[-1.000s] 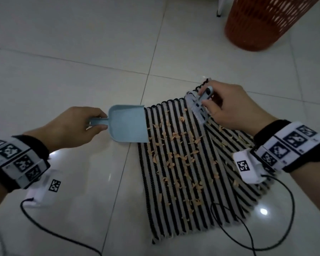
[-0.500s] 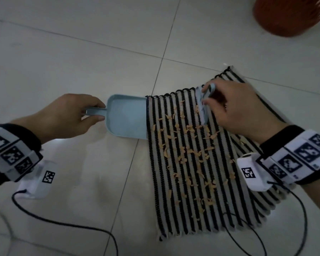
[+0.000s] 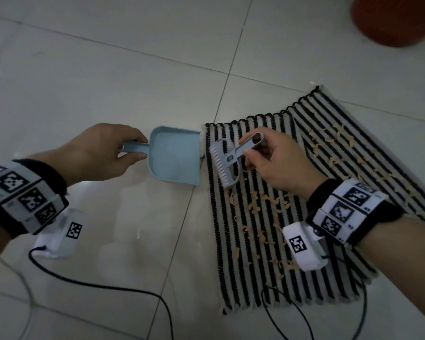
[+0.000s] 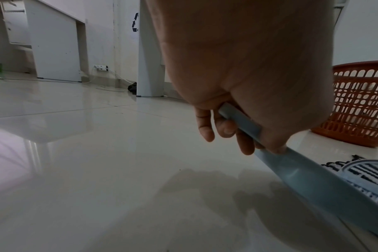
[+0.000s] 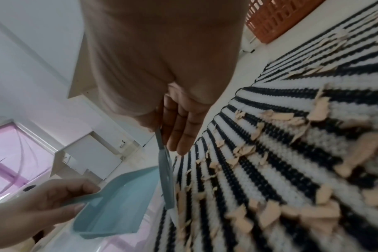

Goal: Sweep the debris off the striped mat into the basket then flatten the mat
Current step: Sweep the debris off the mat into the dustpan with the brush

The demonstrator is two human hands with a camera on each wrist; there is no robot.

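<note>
From my seat the striped mat (image 3: 268,241) fills the 4 o'clock side, its far right part folded, and the basket (image 3: 398,18) sits at 1 o'clock. My left hand (image 3: 101,153) grips the dustpan (image 3: 174,155) handle, lip just beside the mat's left edge. My right hand (image 3: 275,163) pinches the brush (image 3: 227,165). I'd drag short strokes toward 9 o'clock (pan lip flat) so the debris (image 3: 260,204) doesn't slip under.

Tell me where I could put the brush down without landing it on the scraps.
Bare tile lies left of the mat, below the dustpan, bordered by the black cable. More bare tile stretches beyond the left hand toward the basket. The mat around the right hand and brush is crowded with scraps.
</note>
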